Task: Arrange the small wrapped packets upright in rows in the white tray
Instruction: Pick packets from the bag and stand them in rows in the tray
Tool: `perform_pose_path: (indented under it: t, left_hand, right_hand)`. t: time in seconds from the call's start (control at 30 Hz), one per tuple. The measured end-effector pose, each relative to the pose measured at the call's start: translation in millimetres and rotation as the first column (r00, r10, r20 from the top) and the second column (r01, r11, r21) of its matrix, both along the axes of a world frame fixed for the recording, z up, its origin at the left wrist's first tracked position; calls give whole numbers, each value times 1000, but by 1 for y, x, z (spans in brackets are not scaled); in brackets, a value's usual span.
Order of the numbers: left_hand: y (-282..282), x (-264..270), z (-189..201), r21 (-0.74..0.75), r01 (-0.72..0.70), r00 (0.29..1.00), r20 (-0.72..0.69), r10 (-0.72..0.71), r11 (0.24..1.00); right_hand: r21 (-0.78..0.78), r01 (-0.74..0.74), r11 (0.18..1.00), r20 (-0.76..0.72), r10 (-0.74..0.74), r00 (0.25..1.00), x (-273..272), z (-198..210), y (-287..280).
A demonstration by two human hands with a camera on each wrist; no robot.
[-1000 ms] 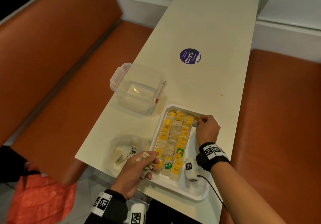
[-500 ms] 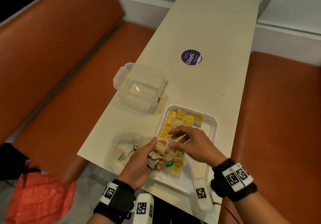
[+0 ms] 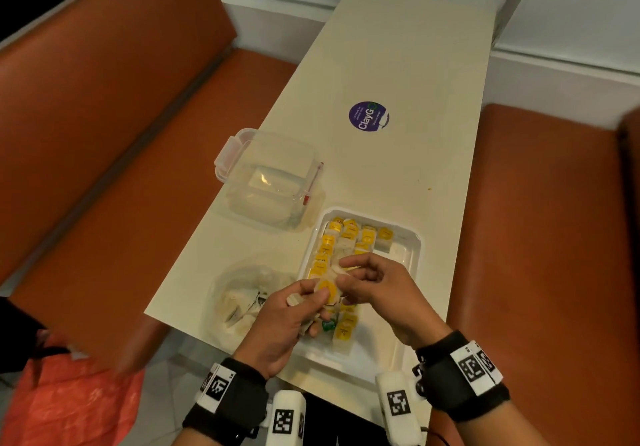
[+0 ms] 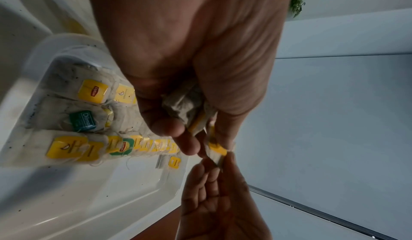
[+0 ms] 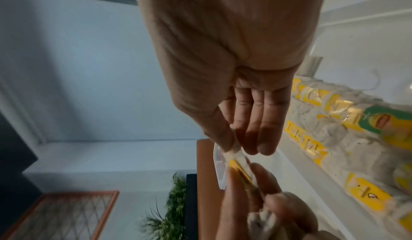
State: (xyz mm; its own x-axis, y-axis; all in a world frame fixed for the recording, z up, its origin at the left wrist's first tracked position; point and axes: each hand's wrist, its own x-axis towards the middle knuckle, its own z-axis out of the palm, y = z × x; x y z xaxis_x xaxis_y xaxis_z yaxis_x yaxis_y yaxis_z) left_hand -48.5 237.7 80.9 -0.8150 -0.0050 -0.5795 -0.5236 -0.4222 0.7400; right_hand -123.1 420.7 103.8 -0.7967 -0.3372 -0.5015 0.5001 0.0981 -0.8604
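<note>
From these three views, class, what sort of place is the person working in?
Probably a cafe or diner booth: orange padded bench seats flank a narrow cream table, which bears a round purple sticker.

left hand fills the top centre of the left wrist view, palm side to camera, fingers curled round a crumpled wad of grey packets with yellow tags poking out. at its fingertips one yellow-tagged packet sticks out, pinched from below by the right hand thumb and forefinger; both hands touch it. behind, on the left, white tray holds rows of packets standing close together: yellow lipton tag, one green dilmah tag, a green-edged lipton tag in the nearer row. one lone yellow-tagged packet stands apart from the rows. tray floor is speckled with dark crumbs.
</note>
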Motion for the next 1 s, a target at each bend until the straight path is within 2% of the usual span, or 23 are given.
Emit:
perform_pose_path:
  t: [0.13, 0.3, 0.37, 0.43, 0.5, 0.6, 0.7, 0.8, 0.87, 1.0]
  left_hand:
    - [2, -2, -3, -16, -25, 1000, 18, 25, 1000]
    - [2, -9, -1, -48, -76, 997, 9, 76, 996]
    - [1, -10, 1, -126, -40, 999, -33, 36, 991]
    - [-3, -10, 5, -293, 45, 994, -83, -72, 955]
    - [-5, -10, 9, -440, 124, 975, -115, -193, 889]
    - [-5, -12, 10, -509, 144, 964, -123, -237, 849]
    - [-3, -14, 7, -494, 69, 988, -89, -130, 866]
    - [-3, -14, 1, -390, -35, 999, 20, 46, 920]
    - [-6, -10, -4, -330, -52, 994, 70, 80, 943]
    - [-11, 2, -10, -319, -17, 993, 104, 53, 948]
  right_hand:
    - [-32, -5, 999, 59, 7, 998, -1, -6, 9]
    - [-24, -205, 979, 73, 206, 976, 1, -3, 18]
    - [111, -317, 942, -8, 320, 947, 0, -2, 22]
    - [263, -371, 890, -118, 412, 904, -1, -2, 22]
    - [320, -380, 868, -209, 456, 865, -1, -3, 19]
    - [364, -376, 852, -266, 482, 835, 1, -6, 15]
    - [382, -240, 892, -270, 357, 894, 0, -20, 17]
    - [332, 30, 943, -183, 33, 983, -9, -54, 25]
    - [337, 169, 926, -131, -132, 983, -18, -76, 28]
    - [426, 327, 844, -195, -267, 944, -41, -97, 24]
